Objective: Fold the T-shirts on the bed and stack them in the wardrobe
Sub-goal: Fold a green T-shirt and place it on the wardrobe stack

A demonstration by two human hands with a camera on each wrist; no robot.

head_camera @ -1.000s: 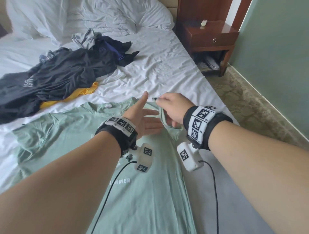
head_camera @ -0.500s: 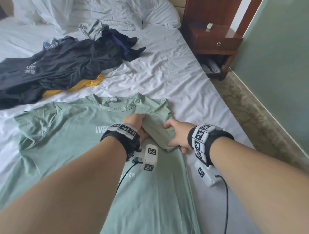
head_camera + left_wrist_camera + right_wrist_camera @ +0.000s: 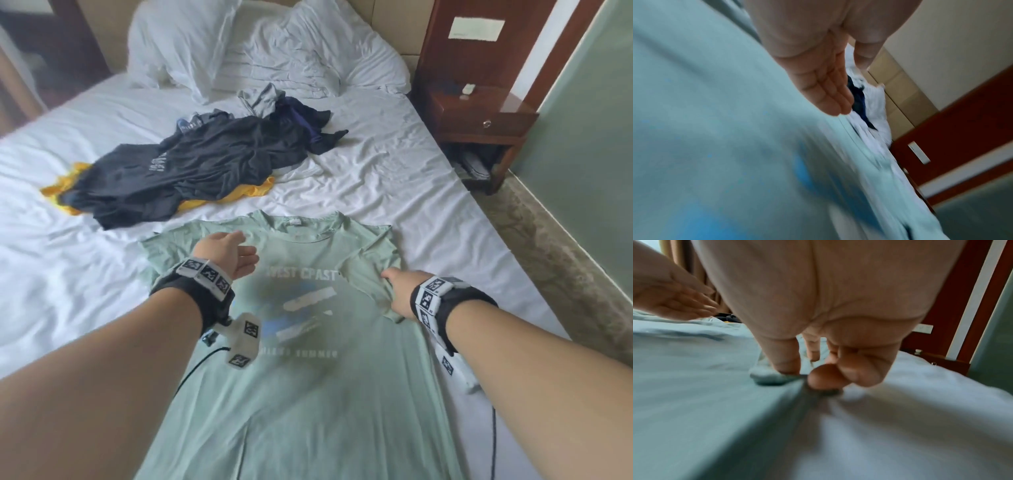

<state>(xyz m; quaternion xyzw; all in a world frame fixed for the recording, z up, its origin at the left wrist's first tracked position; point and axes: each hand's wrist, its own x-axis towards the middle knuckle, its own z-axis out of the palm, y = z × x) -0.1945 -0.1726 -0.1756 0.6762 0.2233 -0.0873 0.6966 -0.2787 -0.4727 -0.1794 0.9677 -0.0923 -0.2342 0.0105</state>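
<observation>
The green T-shirt (image 3: 308,394) is soft, matt cloth with a printed front. The bed (image 3: 394,164) wears a white, creased, matt sheet. Beside its far right corner, the nightstand (image 3: 479,113) is dark wood with a glossy polish. The carpet (image 3: 555,250) looks rough and patterned.

Two white pillows (image 3: 260,51) at far end, crumpled. Wooden nightstand (image 3: 479,116) far right, one drawer, small white item (image 3: 467,89) on top, stuff in its open shelf below. Patterned carpet (image 3: 561,246) along green wall (image 3: 589,130), right.
</observation>
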